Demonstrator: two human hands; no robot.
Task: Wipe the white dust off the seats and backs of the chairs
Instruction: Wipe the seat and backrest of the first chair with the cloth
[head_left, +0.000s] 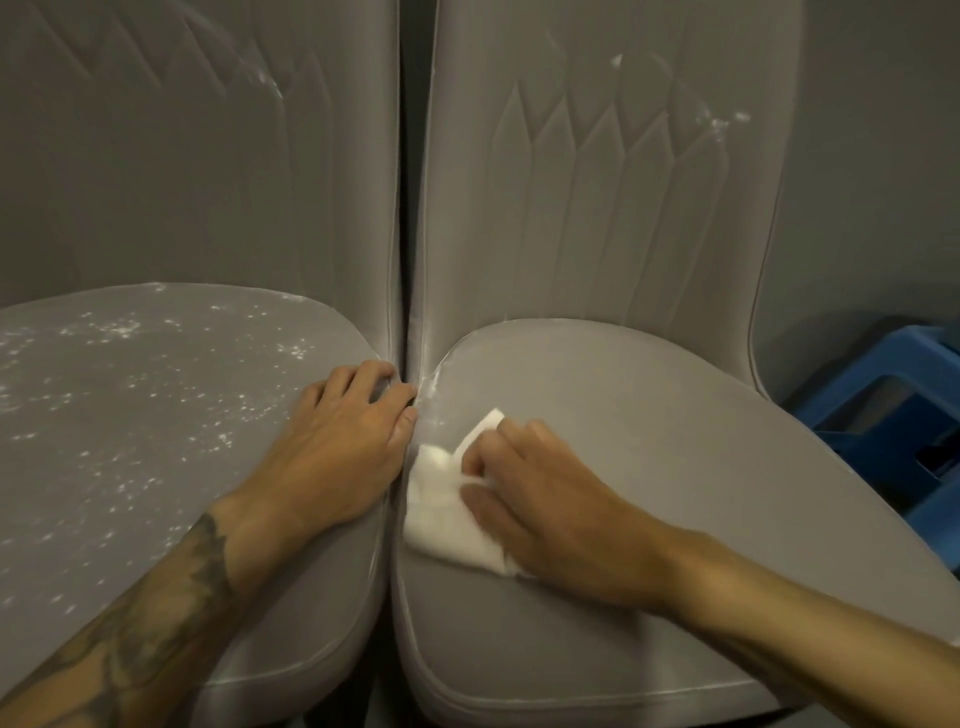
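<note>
Notes left grip (337, 441) spread flat on inner edge of left seat (130, 415), fingertips at the gap between the chairs. Finds right grip (550, 499) curled, pinching white cloth (441, 514) against left part of right seat (649, 441). Records white dust (109, 330) speckled across left seat, few flecks on right back (597, 182).
</note>
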